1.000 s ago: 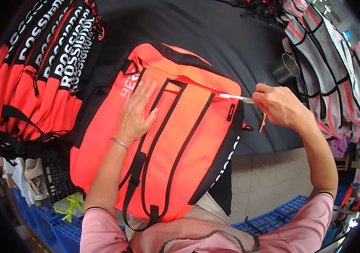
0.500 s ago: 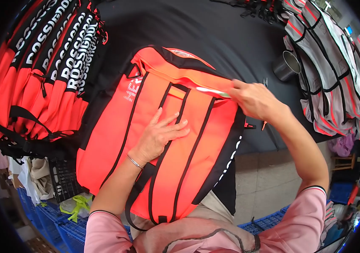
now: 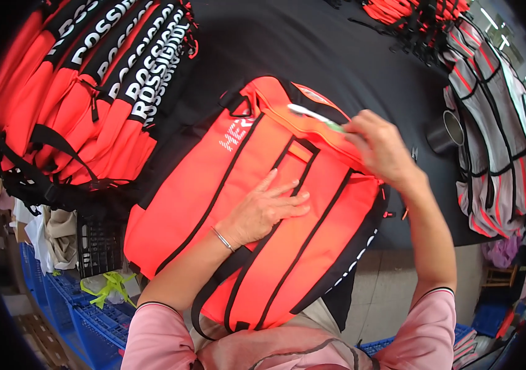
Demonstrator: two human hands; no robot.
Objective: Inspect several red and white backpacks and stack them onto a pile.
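A bright orange-red backpack (image 3: 213, 203) with black trim lies back panel up, its bottom toward my lap. My left hand (image 3: 266, 213) rests flat on the padded panel, fingers spread, beside a black strap (image 3: 223, 277). In my right hand (image 3: 380, 145), above the bag's top edge, is a slim white-and-green toothbrush-like tool (image 3: 312, 115). Its white end points left over the orange top flap (image 3: 281, 114). My fingers hide the rest of its handle.
Stacked orange-and-black backpacks (image 3: 90, 105) stand at left, grey bags (image 3: 497, 135) at right. A metal cup (image 3: 445, 132) sits on the black-covered table (image 3: 250, 43) near the grey bags. Black straps with orange parts (image 3: 411, 18) lie at the far right. Blue crates (image 3: 90, 314) are below left.
My right hand has brought the white-and-green tool up from the bag's top edge, so more of it shows. The whole view has shifted; my left hand stays flat on the backpack.
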